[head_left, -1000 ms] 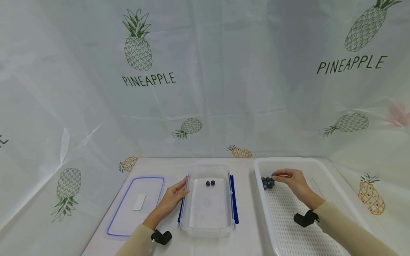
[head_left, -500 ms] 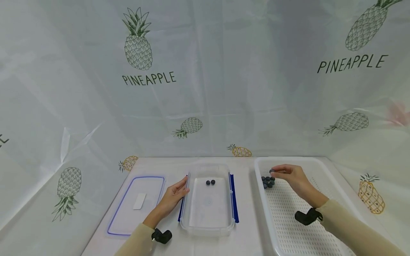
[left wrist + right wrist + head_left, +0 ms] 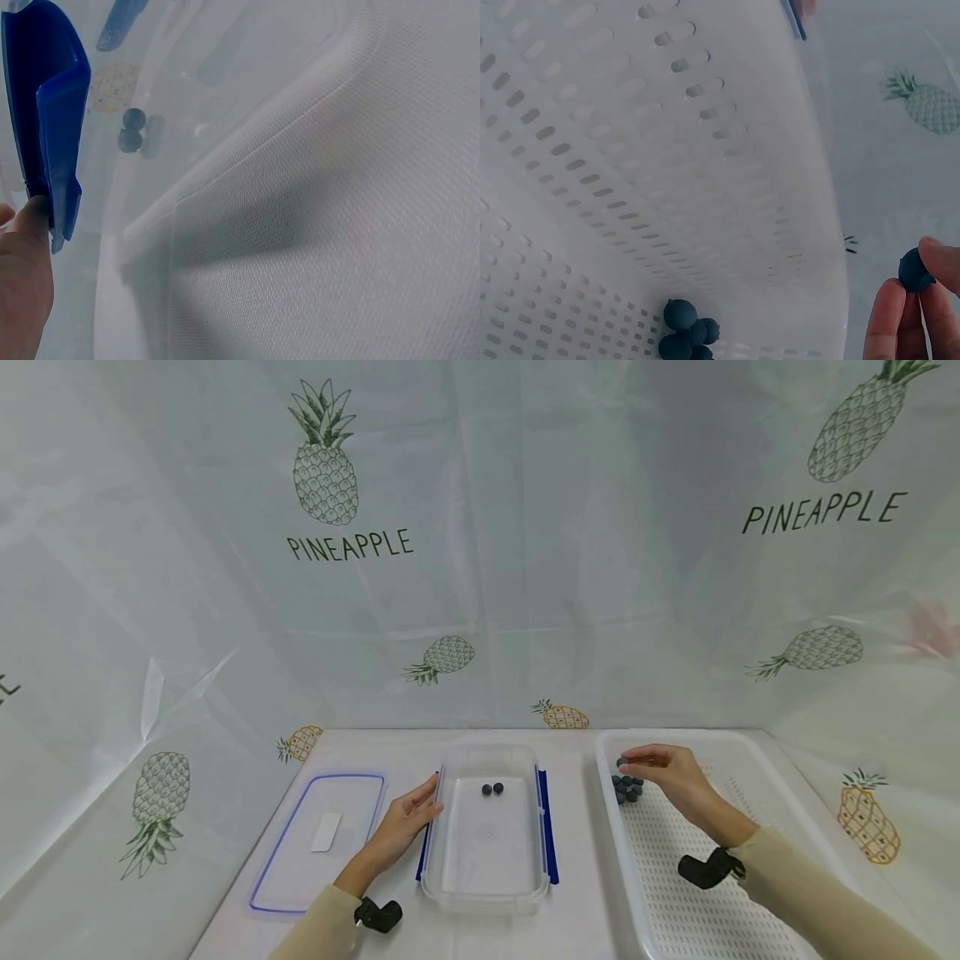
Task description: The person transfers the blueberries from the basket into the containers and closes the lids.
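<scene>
My right hand (image 3: 678, 781) pinches a blueberry (image 3: 916, 270) between thumb and fingertips, above the near-left part of the white perforated basket (image 3: 720, 843). Below it a cluster of several blueberries (image 3: 628, 789) lies at the basket's left wall. My left hand (image 3: 401, 827) holds the left side of a clear plastic box (image 3: 487, 893), its thumb at the blue side clip (image 3: 60, 127) in the left wrist view. Two blueberries (image 3: 492, 789) sit side by side inside the box, toward its far end.
Left of the box lies a clear lid (image 3: 292, 852) with a blue seal and a white label (image 3: 326, 832). Another blue clip (image 3: 549, 827) hangs off the box's right side. A pineapple-print sheet (image 3: 510, 568) rises behind the white table (image 3: 577, 860).
My right hand has lifted the blueberry from over the cluster and moved left toward the basket's left rim. The left hand and the box stay put.
</scene>
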A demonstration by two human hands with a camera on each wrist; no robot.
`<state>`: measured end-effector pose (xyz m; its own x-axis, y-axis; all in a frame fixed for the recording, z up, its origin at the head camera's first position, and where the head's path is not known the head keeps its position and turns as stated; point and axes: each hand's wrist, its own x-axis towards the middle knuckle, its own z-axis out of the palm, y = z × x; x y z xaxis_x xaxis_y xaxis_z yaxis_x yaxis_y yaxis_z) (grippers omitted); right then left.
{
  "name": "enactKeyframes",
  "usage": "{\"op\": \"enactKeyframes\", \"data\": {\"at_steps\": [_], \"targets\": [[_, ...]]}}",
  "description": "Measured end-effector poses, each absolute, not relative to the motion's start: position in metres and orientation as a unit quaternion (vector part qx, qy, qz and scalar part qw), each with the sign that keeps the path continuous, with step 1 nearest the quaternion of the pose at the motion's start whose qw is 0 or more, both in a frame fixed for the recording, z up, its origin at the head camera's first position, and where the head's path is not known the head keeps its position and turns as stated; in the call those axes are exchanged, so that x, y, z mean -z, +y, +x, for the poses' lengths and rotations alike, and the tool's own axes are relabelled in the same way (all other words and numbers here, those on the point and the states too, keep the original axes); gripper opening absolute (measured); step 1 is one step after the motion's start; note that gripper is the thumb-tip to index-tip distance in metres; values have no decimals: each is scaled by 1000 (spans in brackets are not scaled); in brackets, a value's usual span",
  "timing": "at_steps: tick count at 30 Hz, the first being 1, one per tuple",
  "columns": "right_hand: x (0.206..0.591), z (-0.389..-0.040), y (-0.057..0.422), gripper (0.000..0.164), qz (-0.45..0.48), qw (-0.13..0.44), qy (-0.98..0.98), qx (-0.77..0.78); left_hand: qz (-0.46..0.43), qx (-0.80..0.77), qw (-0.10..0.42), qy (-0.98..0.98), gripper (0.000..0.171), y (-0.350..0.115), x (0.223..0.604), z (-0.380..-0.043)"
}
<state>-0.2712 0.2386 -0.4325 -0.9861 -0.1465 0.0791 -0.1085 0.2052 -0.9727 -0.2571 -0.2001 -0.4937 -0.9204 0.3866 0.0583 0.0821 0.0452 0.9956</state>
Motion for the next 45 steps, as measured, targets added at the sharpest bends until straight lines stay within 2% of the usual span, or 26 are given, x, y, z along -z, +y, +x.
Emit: {"op": "enactKeyframes", "data": {"at_steps": [19,28,45], "targets": [[425,-273,204,41,-105,33,776,621,161,-672,112,714,62,-200,497,-257],[418,-272,192,42,-124,48,759,637,150,-676,86,716,60,-203,520,-268],[408,-269,161,40,-135,78,742,652,147,-679,80,715,60,-203,521,-269]]}}
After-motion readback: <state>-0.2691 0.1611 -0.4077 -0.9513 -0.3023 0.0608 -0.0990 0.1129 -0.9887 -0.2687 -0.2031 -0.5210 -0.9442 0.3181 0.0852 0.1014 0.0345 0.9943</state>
